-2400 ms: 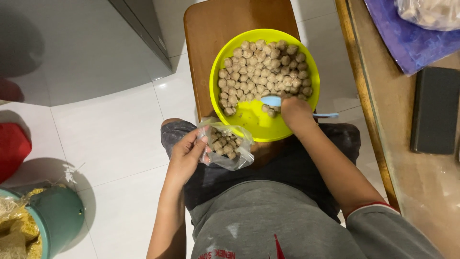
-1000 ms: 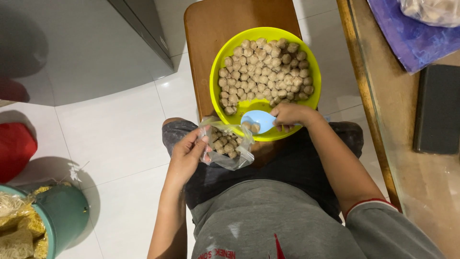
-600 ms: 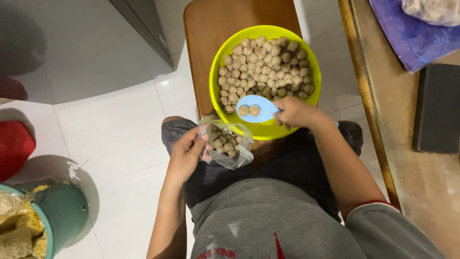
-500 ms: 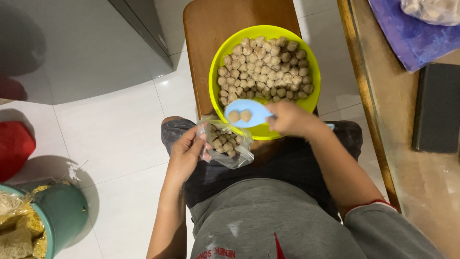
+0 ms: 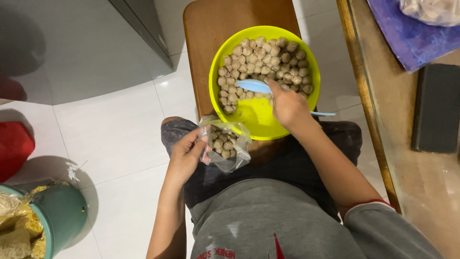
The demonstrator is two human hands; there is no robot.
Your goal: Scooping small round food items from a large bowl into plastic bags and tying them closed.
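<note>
Yellow-green plastic bowl (image 5: 218, 72) on a brown wooden stool (image 5: 211, 24) before the seated person's knees; holds a heap of small tan meatballs (image 5: 261, 55) crowding its far half, the near half bare. Light blue spoon (image 5: 253, 86) lying across the heap, bowl end among the meatballs; right hand (image 5: 287, 103) over it, fingers closed on the handle. Clear plastic bag (image 5: 225, 146) just below the bowl's near rim, above the lap; left hand (image 5: 184, 153) at its mouth, fingers pinched on the edge, holding it open; a small cluster of meatballs sits in its bottom. Progress, as judged: bag only partly filled; the greater share remains in the bowl; spoon at the heap, no load seen on it. Surroundings: white tiled floor (image 5: 110, 129); green bucket (image 5: 60, 216) of yellow noodles at lower left; red object (image 5: 14, 146) at the left edge; worktop (image 5: 383, 124) on the right bearing a purple cloth (image 5: 407, 38) and a flat black item (image 5: 438, 108).
</note>
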